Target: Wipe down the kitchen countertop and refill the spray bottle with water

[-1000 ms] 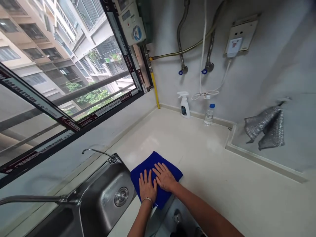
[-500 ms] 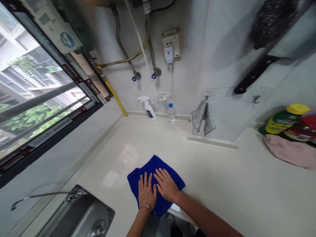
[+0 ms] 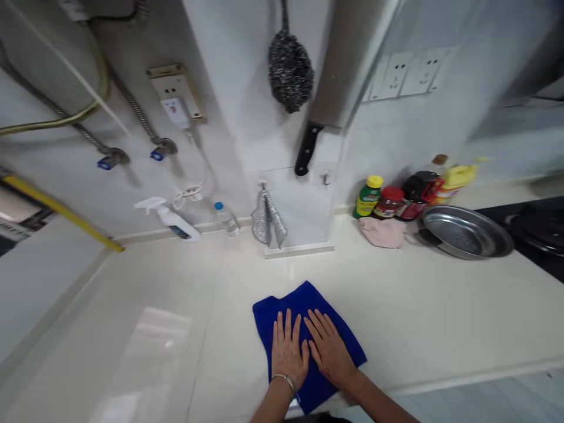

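Note:
A dark blue cloth (image 3: pixel 304 299) lies spread on the pale countertop (image 3: pixel 229 329), one corner hanging near the front edge. My left hand (image 3: pixel 288 352) rests flat on its left half, fingers stretched out, with a bracelet at the wrist. Pressed flat on the cloth just to the right is my right hand (image 3: pixel 330 352), its fingers extended and angled to the upper left. The two thumbs nearly meet. Neither hand grips the cloth; both palms cover part of it.
By the back wall stand a white spray bottle (image 3: pixel 174 222) and a clear bottle (image 3: pixel 227 220). A silver cloth (image 3: pixel 268 220), a steel scourer (image 3: pixel 291 70) and a cleaver (image 3: pixel 328 88) hang there. Rightward are sauce bottles (image 3: pixel 369 197), a pink cloth (image 3: pixel 382 232) and a steel pan (image 3: pixel 467 232).
The view has turned to the right, bringing the pan and more bottles in and taking the sink and window out. My hands and the blue cloth have shifted right along the countertop.

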Motion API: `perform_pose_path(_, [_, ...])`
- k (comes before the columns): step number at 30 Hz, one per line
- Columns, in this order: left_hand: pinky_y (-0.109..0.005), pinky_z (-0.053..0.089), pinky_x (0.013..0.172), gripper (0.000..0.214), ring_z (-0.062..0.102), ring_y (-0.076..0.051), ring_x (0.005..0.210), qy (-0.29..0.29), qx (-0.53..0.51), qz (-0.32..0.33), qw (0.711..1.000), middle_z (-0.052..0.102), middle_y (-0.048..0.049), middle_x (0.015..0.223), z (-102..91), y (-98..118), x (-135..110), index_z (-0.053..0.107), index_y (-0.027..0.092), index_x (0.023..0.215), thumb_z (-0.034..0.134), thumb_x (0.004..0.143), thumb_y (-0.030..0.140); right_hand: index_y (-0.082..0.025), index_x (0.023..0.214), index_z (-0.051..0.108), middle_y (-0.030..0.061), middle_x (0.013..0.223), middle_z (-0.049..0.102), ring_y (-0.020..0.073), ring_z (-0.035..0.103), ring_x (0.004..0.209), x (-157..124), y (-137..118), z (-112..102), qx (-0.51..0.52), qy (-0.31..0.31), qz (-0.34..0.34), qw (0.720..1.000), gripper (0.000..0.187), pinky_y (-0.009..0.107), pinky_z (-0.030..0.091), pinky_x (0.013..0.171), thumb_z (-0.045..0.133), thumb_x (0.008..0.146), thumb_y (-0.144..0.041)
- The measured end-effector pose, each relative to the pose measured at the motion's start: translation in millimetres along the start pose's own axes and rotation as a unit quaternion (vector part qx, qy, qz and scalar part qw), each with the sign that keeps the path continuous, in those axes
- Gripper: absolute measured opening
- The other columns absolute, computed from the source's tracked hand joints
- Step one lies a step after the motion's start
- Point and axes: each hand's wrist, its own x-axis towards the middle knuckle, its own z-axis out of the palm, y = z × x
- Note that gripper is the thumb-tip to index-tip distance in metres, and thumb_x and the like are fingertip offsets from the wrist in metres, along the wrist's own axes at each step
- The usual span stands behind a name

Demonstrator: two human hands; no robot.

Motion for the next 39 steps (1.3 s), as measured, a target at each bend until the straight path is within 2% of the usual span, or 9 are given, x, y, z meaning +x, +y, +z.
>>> perform_pose_path(6, [-0.063,0.033,0.122,0.072,0.012,-0.038,0.154,-0.063,-0.061,0.113,0.990,0.015,-0.0095,0.168,15.2,83.7,37.0,0.012,0.028,0.157,0.045,0.093,0.036,-0.018,0.157,0.026,0.0064,0.164,0.027,0.0245,0.021,0.152,-59.8,65.8,-22.5,-0.083,0.042,0.098,0.991,0.061,0.046,0.032,0.121,0.042,0.099,-0.025])
perform_pose_path(10, [-0.064,0.031,0.123,0.070,0.011,-0.039,0.154,-0.110,-0.100,0.175,0.973,0.014,-0.0102,0.168,18.2,126.0,64.2,0.011,0.028,0.157,0.040,0.095,0.045,-0.016,0.157,0.027,0.0070,0.164,0.027,0.0245,0.020,0.153,-84.1,99.4,-35.1,-0.118,0.056,0.155,0.979,0.061,0.045,0.030,0.122,0.043,0.099,-0.026])
perform_pose_path(14, [-0.063,0.031,0.123,0.068,0.010,-0.036,0.154,-0.113,-0.118,0.203,0.965,0.012,-0.0062,0.169,32.9,151.5,98.5,0.011,0.030,0.157,0.037,0.096,0.046,-0.013,0.155,0.033,0.0101,0.164,0.026,0.0267,0.018,0.153,-74.2,132.5,-40.2,-0.143,0.065,0.205,0.966,0.059,0.048,0.028,0.122,0.042,0.097,-0.024])
perform_pose_path(19, [-0.061,0.029,0.125,0.063,0.010,-0.032,0.155,-0.090,-0.110,0.198,0.970,0.017,-0.0037,0.168,53.4,156.5,146.0,0.016,0.031,0.156,0.036,0.097,0.033,-0.014,0.150,0.043,0.0116,0.165,0.022,0.0302,0.017,0.153,-26.6,166.4,-30.5,-0.151,0.086,0.256,0.951,0.057,0.050,0.022,0.124,0.043,0.094,-0.024])
perform_pose_path(24, [-0.057,0.031,0.125,0.060,0.017,-0.030,0.155,-0.066,-0.108,0.181,0.975,0.026,-0.0031,0.166,58.7,137.4,179.4,0.025,0.029,0.154,0.038,0.095,0.027,-0.013,0.150,0.043,0.0131,0.164,0.025,0.0322,0.016,0.153,20.6,175.9,-19.6,-0.120,0.053,0.279,0.951,0.057,0.052,0.014,0.125,0.043,0.095,-0.030])
perform_pose_path(29, [-0.058,0.031,0.125,0.061,0.018,-0.031,0.154,-0.041,-0.107,0.148,0.982,0.028,-0.0026,0.165,58.4,96.3,184.5,0.025,0.030,0.154,0.039,0.095,0.026,-0.014,0.151,0.041,0.0108,0.166,0.019,0.0333,0.016,0.153,59.1,153.9,-10.4,-0.102,0.021,0.266,0.958,0.058,0.053,0.012,0.125,0.041,0.097,-0.033])
perform_pose_path(33, [-0.055,0.031,0.125,0.059,0.019,-0.029,0.154,-0.029,-0.105,0.115,0.987,0.029,0.0001,0.165,47.7,42.6,174.2,0.026,0.033,0.153,0.038,0.096,0.028,-0.013,0.152,0.041,0.0131,0.165,0.021,0.0351,0.016,0.152,90.5,114.1,7.7,-0.087,0.012,0.237,0.967,0.059,0.054,0.013,0.124,0.043,0.097,-0.035])
perform_pose_path(39, [-0.055,0.034,0.124,0.055,0.026,-0.028,0.152,-0.016,-0.079,0.039,0.996,0.035,0.0001,0.162,19.7,-57.0,152.0,0.033,0.032,0.151,0.038,0.097,0.028,-0.014,0.152,0.039,0.0138,0.164,0.024,0.0360,0.015,0.153,150.6,37.3,43.7,-0.053,0.003,0.161,0.986,0.060,0.056,0.015,0.124,0.044,0.098,-0.038])
